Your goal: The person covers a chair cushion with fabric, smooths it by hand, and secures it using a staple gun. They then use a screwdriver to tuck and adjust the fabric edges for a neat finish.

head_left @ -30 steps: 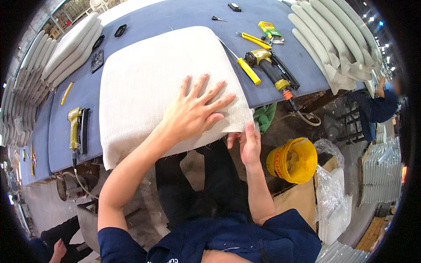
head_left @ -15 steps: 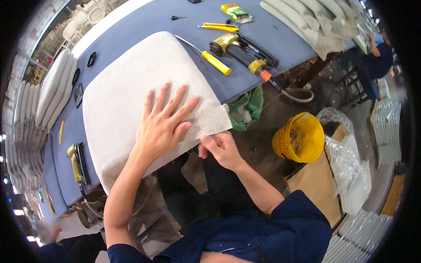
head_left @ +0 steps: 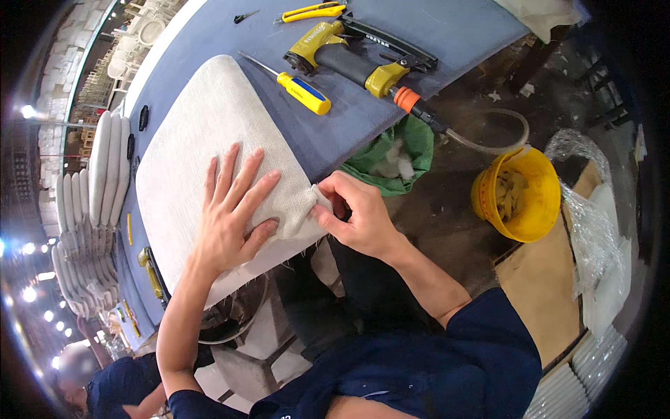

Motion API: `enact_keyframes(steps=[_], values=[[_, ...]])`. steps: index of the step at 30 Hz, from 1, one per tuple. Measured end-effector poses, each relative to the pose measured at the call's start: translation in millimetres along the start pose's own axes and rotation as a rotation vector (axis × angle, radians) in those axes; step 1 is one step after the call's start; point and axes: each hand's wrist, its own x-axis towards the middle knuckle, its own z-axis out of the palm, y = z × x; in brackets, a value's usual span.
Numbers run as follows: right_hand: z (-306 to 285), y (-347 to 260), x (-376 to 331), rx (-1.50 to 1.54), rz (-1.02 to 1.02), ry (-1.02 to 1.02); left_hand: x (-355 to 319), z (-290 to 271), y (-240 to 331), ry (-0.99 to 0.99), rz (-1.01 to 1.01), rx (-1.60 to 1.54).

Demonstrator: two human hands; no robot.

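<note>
A seat cushion [head_left: 188,153] covered in off-white woven cloth lies on the blue-topped table, its near edge fraying with loose threads. My left hand [head_left: 239,209] rests flat on the cover, fingers spread. At the cushion's near right corner, my right hand [head_left: 357,207] pinches a folded flap of the cover cloth [head_left: 320,198] between thumb and fingers. Beyond the cushion lie a yellow-handled screwdriver [head_left: 304,93] and a yellow and black pneumatic staple gun [head_left: 352,61] with an orange hose coupling.
A yellow utility knife [head_left: 312,12] lies at the table's [head_left: 391,119] far side. Below its right edge hangs a green bag [head_left: 394,157]. A yellow bucket [head_left: 520,195] stands on the floor at right. Stacked pads [head_left: 105,171] and a second staple gun [head_left: 151,272] are at left.
My right hand has moved up around the cushion's corner and now grips the cloth flap there. The left hand stays flat on the cover. The view has shifted and turned.
</note>
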Motion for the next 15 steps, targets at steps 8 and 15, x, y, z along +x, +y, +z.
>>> enact_keyframes(steps=[8, 15], values=[[-3.4, 10.2, 9.4, 0.036, 0.023, -0.117, 24.7, 1.7, -1.4, -0.04, 0.046, -0.082], [4.3, 24.3, 7.2, 0.153, 0.018, -0.107, 58.7, -3.3, 2.4, -0.133, 0.148, -0.068]])
